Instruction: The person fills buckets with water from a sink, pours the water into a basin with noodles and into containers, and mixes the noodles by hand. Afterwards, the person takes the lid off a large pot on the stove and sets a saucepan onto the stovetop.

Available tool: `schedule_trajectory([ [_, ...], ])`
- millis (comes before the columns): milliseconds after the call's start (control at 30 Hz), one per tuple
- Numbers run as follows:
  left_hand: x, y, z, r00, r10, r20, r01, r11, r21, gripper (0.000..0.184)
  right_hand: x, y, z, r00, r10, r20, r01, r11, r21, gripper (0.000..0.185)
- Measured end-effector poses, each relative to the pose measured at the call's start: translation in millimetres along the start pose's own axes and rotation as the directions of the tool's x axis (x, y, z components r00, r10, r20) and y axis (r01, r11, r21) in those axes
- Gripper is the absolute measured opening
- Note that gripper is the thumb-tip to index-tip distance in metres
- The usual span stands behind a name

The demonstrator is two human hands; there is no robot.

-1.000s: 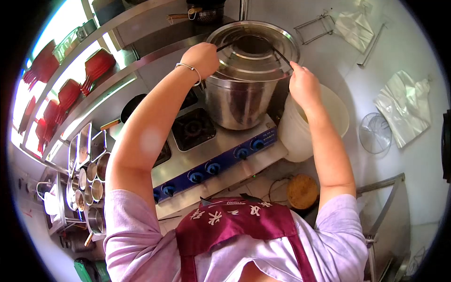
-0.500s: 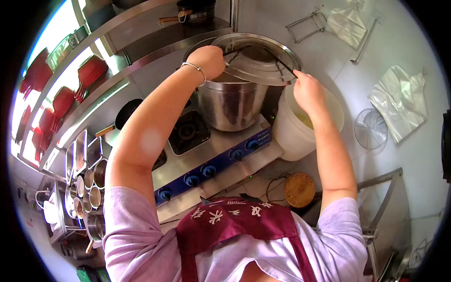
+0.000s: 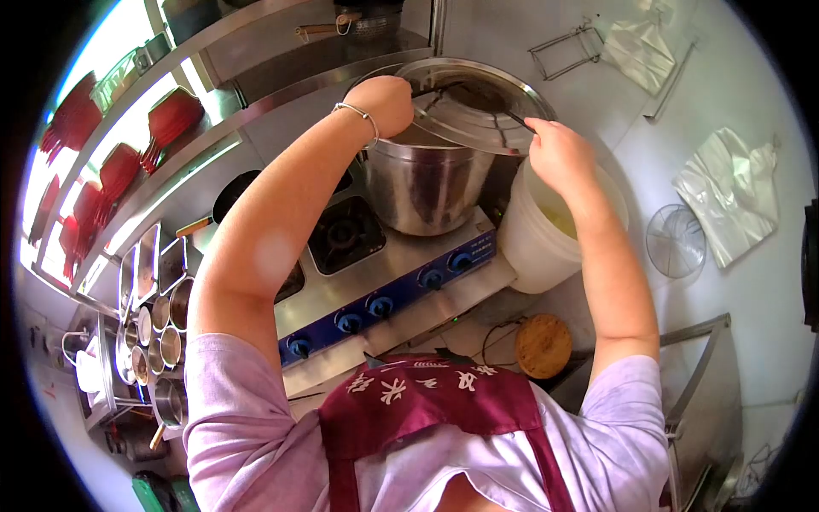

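Observation:
A tall steel stockpot (image 3: 426,192) stands on the stove's back right burner. Its round metal lid (image 3: 478,136) lies off-centre over the mouth, shifted right, leaving part of the opening uncovered near my left hand. My left hand (image 3: 384,104), with a bracelet on the wrist, is closed above the pot's left rim around a thin dark stick-like piece reaching over the lid. At the lid's right edge, my right hand (image 3: 561,156) is closed on another thin dark piece pointing toward the lid's middle. I cannot tell whether these pieces join the lid.
A white bucket (image 3: 533,243) stands right of the stove, under my right forearm. Blue knobs line the stove front (image 3: 380,307). A dark wok (image 3: 230,196) sits at the left. Shelves (image 3: 299,94) run behind. Plastic bags (image 3: 725,196) and a wire strainer (image 3: 674,241) hang right.
My right hand has moved slightly up and left, and less of its dark piece shows. The view has shifted a little; the lid stays over the pot.

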State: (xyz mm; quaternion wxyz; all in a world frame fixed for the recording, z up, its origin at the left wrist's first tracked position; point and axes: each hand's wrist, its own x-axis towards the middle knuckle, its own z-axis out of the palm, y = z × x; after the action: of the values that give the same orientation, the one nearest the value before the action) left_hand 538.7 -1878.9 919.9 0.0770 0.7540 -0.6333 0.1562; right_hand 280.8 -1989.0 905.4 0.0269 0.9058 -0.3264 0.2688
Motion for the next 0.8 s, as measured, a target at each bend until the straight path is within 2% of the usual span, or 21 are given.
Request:
schedule_trajectory([
  [33,1,1,-3,1.000,-0.002,0.000,0.002,1.000,0.000,0.022,1,-2,0,1.000,-0.006,0.008,0.006,1.000,-0.008,0.030],
  [100,3,1,-11,0.949,0.013,0.315,-0.091,0.968,0.234,0.037,5,-3,6,0.999,-0.044,-0.011,0.044,0.999,-0.012,0.030],
  [233,-11,3,-22,0.973,-0.011,0.231,-0.024,0.989,0.149,0.037,4,-10,8,0.995,-0.097,-0.030,0.097,0.995,-0.002,0.030],
  [300,-16,-8,-18,0.963,0.181,0.198,-0.237,0.918,0.318,0.038,4,-14,8,0.994,-0.106,-0.015,0.106,0.994,0.013,0.030],
  [333,-22,-8,-24,0.964,0.175,0.199,-0.232,0.919,0.318,0.038,5,-16,9,0.994,-0.112,-0.003,0.112,0.993,0.025,0.030],
  [367,-30,-5,-35,0.989,0.056,0.140,-0.072,0.991,0.116,0.037,5,-17,10,0.993,-0.117,-0.003,0.117,0.993,0.029,0.030],
  [400,-37,-3,-45,0.991,-0.076,0.106,0.086,0.991,-0.100,0.037,4,-17,11,0.992,-0.123,-0.025,0.124,0.991,0.055,0.030],
  [433,-44,-6,-50,0.996,0.004,0.089,-0.004,1.000,-0.002,0.037,4,-18,13,0.991,-0.128,-0.048,0.132,0.988,0.080,0.030],
  [467,-53,-8,-57,0.996,0.000,0.088,0.000,1.000,0.000,0.037,5,-18,14,0.990,-0.132,-0.048,0.136,0.987,0.083,0.030],
  [533,-69,-14,-67,0.987,-0.153,0.040,0.158,0.942,-0.296,0.036,6,-16,16,0.988,-0.138,-0.068,0.144,0.985,0.093,0.030],
  [567,-77,-22,-63,0.991,-0.131,-0.033,0.116,0.950,-0.290,0.035,5,-15,16,0.988,-0.142,-0.067,0.148,0.985,0.093,0.030],
  [600,-87,-29,-62,0.990,-0.134,-0.035,0.119,0.950,-0.289,0.035,5,-14,16,0.989,-0.136,-0.064,0.142,0.985,0.099,0.030],
  [667,-113,-34,-64,0.976,-0.210,-0.054,0.160,0.867,-0.472,0.034,6,-14,16,0.989,-0.136,-0.062,0.142,0.984,0.104,0.030],
  [800,-143,-43,-54,0.968,-0.244,-0.055,0.183,0.840,-0.510,0.033,8,-11,19,0.988,-0.149,-0.051,0.154,0.981,0.117,0.029],
])
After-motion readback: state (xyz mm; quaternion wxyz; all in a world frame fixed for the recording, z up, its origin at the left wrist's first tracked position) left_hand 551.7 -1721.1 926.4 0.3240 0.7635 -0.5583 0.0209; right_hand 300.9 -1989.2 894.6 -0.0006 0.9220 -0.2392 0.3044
